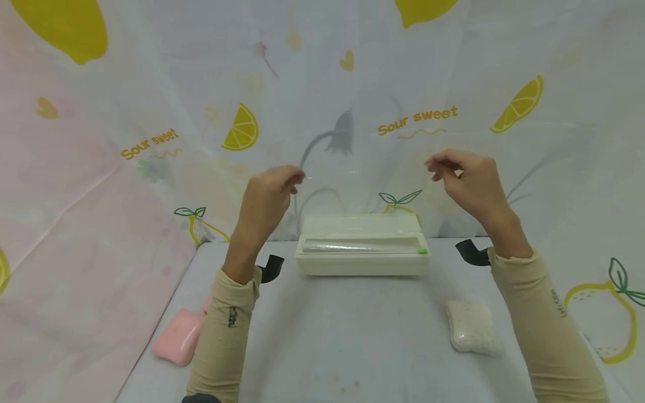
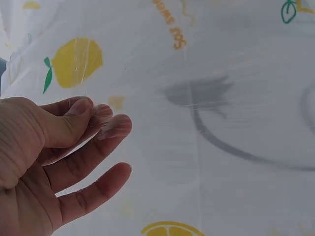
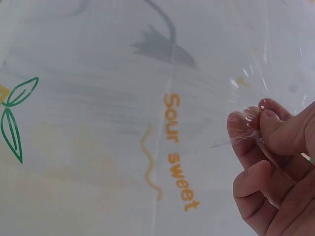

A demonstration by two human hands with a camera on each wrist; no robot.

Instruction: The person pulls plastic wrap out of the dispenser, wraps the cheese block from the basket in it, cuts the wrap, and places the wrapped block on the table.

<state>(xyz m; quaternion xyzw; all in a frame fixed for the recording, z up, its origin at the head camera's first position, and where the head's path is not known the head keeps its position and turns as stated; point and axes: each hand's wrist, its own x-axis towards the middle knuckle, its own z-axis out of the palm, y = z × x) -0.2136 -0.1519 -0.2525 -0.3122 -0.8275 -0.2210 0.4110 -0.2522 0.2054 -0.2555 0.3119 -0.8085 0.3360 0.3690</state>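
Observation:
A sheet of clear cling film (image 3: 248, 81) is stretched between the two raised hands, its creases gathering at the fingers. My left hand (image 1: 269, 196) pinches one side between thumb and fingertips; in the left wrist view the little finger stands apart. On the other side, my right hand (image 1: 471, 182) pinches the film with thumb and fingers, and bunched folds fan out from the grip. Below and between the hands sits a white cling film dispenser box (image 1: 363, 264) with its lid (image 1: 360, 224) raised. Inside lies a shiny roll (image 1: 347, 246), and a small green slider (image 1: 423, 251) is at the right end.
A pink pillow-shaped bar (image 1: 178, 337) lies left on the pale table (image 1: 353, 330), partly behind the left sleeve, with another pink piece mostly hidden there. A whitish speckled bar (image 1: 471, 327) lies at the right. Behind hangs a lemon-print cloth (image 1: 322, 73).

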